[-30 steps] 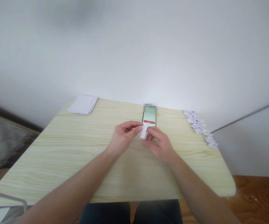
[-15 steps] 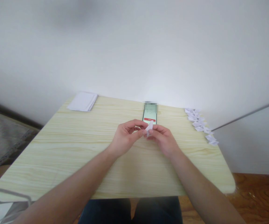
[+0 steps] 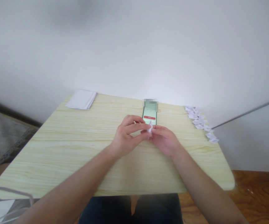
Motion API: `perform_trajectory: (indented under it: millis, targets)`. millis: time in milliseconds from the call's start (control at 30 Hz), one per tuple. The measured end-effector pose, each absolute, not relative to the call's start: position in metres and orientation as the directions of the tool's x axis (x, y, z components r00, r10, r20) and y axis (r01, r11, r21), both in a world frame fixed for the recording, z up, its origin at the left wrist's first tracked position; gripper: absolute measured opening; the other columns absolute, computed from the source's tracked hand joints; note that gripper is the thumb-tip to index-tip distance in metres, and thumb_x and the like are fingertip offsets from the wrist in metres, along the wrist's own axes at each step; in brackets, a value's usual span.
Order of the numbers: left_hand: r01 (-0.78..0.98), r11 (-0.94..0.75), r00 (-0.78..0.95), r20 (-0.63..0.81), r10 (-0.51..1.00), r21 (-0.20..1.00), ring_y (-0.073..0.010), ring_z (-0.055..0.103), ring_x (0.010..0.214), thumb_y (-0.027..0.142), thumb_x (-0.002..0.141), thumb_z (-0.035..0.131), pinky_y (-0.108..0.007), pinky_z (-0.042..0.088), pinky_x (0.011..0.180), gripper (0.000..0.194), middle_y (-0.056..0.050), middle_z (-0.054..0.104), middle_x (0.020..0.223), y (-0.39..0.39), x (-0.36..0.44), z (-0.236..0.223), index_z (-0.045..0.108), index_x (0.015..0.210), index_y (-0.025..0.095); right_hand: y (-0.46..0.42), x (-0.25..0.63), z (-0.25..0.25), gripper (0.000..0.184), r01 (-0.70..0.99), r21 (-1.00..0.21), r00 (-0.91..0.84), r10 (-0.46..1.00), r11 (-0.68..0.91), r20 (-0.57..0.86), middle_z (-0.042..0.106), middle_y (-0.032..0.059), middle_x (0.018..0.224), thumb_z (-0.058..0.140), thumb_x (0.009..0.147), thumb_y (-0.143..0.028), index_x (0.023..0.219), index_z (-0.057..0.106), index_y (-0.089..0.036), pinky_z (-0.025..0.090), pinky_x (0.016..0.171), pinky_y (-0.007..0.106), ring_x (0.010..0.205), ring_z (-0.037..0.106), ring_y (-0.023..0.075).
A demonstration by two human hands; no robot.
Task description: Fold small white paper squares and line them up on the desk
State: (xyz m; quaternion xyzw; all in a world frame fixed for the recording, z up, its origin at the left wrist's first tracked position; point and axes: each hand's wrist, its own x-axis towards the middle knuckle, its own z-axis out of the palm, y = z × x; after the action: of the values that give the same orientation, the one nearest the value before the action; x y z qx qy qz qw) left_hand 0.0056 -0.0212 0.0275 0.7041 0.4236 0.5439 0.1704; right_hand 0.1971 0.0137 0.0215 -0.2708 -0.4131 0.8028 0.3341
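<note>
Between my two hands, above the middle of the table, is a small piece of folded white paper (image 3: 150, 127), pointed at its top. My left hand (image 3: 128, 132) pinches it from the left with thumb and fingers. From the right, my right hand (image 3: 164, 137) grips it too, its fingers partly hidden behind the paper. Just beyond the hands lies a phone (image 3: 149, 112) with a lit screen and a red bar; its lower end is covered by the paper and fingers.
Several folded white paper pieces (image 3: 198, 119) run in a row along the right edge of the light wooden table (image 3: 66, 149). A stack of white paper sheets (image 3: 81, 99) lies at the back left. A white wall (image 3: 134, 49) rises behind the table.
The folded paper has turned more upright between my fingers. My left fingers have stretched further over it, and my right hand has rolled slightly palm-up.
</note>
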Motion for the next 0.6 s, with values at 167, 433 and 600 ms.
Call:
perform_trajectory:
  millis: [167,433,600]
  targets:
    - [0.409,-0.586,0.036,0.629,0.777,0.700,-0.0222,0.066,0.100,0.029,0.083,0.080,-0.038,0.055,0.090,0.020,-0.007,0.072,0.105,-0.0207,0.0060,0.0277,0.081,0.102,0.029,0.0129,0.1970,0.0217,0.018,-0.292,-0.861,-0.623,0.765,-0.417,-0.159,0.074,0.0063,0.106,0.069,0.087,-0.032,0.100,0.074,-0.021,0.055,0.098,0.045,0.102,0.067,0.0228]
    - [0.446,-0.631,0.037,0.691,0.722,0.635,-0.0210,0.066,0.094,0.022,0.083,0.079,-0.038,0.055,0.087,0.019,-0.005,0.077,0.099,-0.0218,0.0046,0.0299,0.080,0.101,0.027,0.0135,0.1982,0.0229,0.023,-0.264,-0.880,-0.644,0.751,-0.394,-0.143,0.072,0.0065,0.121,0.071,0.085,-0.029,0.107,0.074,-0.022,0.049,0.109,0.051,0.119,0.064,0.0253]
    - [0.452,-0.628,0.005,0.702,0.712,0.634,-0.0209,0.067,0.093,0.020,0.082,0.080,-0.038,0.054,0.087,0.018,-0.004,0.078,0.097,-0.0224,0.0047,0.0307,0.080,0.098,0.027,0.0116,0.1968,0.0211,0.026,-0.276,-0.887,-0.650,0.751,-0.370,-0.111,0.071,0.0056,0.125,0.074,0.085,-0.030,0.110,0.073,-0.023,0.048,0.111,0.049,0.120,0.064,0.0236]
